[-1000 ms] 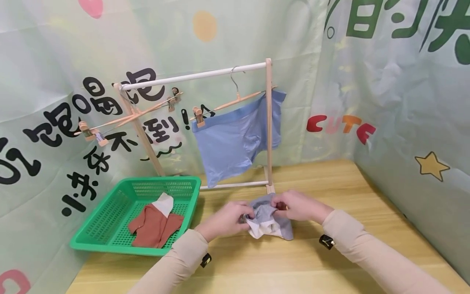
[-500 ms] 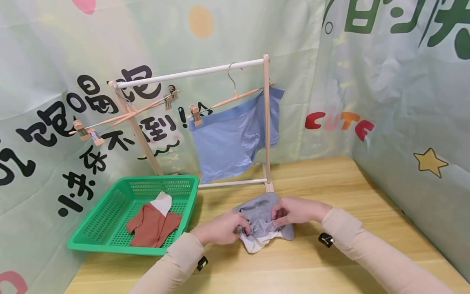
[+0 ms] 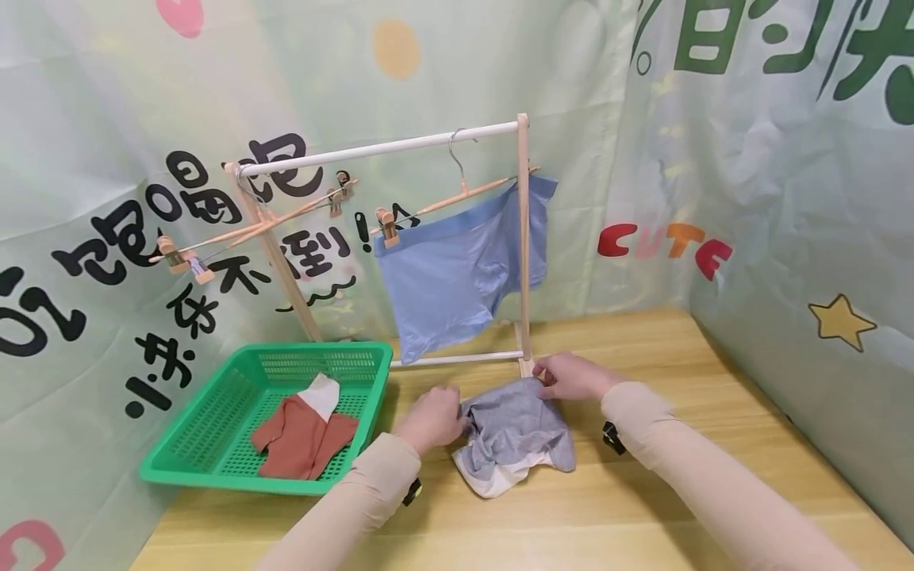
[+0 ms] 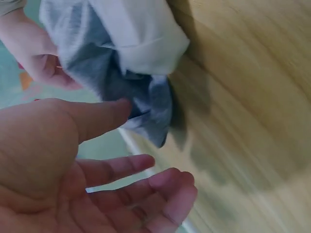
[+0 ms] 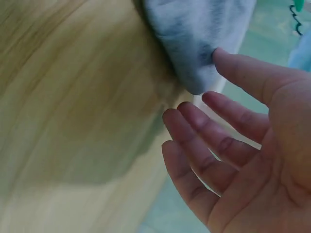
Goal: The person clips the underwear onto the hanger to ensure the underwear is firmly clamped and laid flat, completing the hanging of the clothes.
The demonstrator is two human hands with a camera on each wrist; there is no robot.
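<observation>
A small grey garment with a white border lies rumpled on the table, its white edge towards the front. By its left edge is my left hand; in the left wrist view the thumb overlaps the grey cloth and the fingers stand apart from it, loosely bent. My right hand is at the garment's far right corner. From the right wrist, the thumb tip shows right at the cloth, with the other fingers spread below the corner and nothing pinched between them.
Behind the garment stands a wooden rack with a white rail. Blue shorts hang there from a clip hanger, and more clip hangers hang at left. A green basket holds a rust-and-white garment.
The garment, bunched between both hands a second ago, is now spread flatter with more grey showing. Both hands have let go of it and shifted towards its far corners.
</observation>
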